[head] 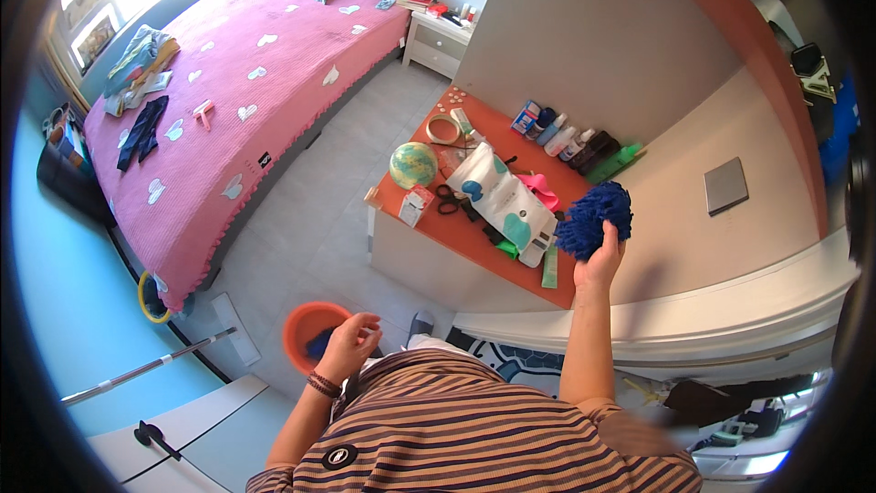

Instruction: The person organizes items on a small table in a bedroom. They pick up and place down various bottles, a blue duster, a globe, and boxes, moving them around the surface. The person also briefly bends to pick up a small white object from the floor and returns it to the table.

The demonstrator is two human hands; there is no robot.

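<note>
My right hand (602, 257) grips a dark blue chenille cleaning mitt or cloth (594, 219), held up beside the wall at the right end of an orange countertop (472, 257). My left hand (357, 339) holds nothing; its fingers are loosely curled and apart, over the edge of an orange bucket (295, 329). Something dark blue (319, 344) lies inside the bucket. On the countertop lie a white packet with green and blue patches (506, 202), black-handled scissors (448, 200), a roll of tape (443, 129), a small globe (413, 165) and a green tube (549, 267).
Several bottles (571, 140) stand along the wall. A bed with a pink cover (226, 82) is at the upper left, a white nightstand (438, 41) beyond. A flat mop (236, 329) lies left of the bucket, near a door with a black handle (157, 439). A wall switch plate (727, 186) is at right.
</note>
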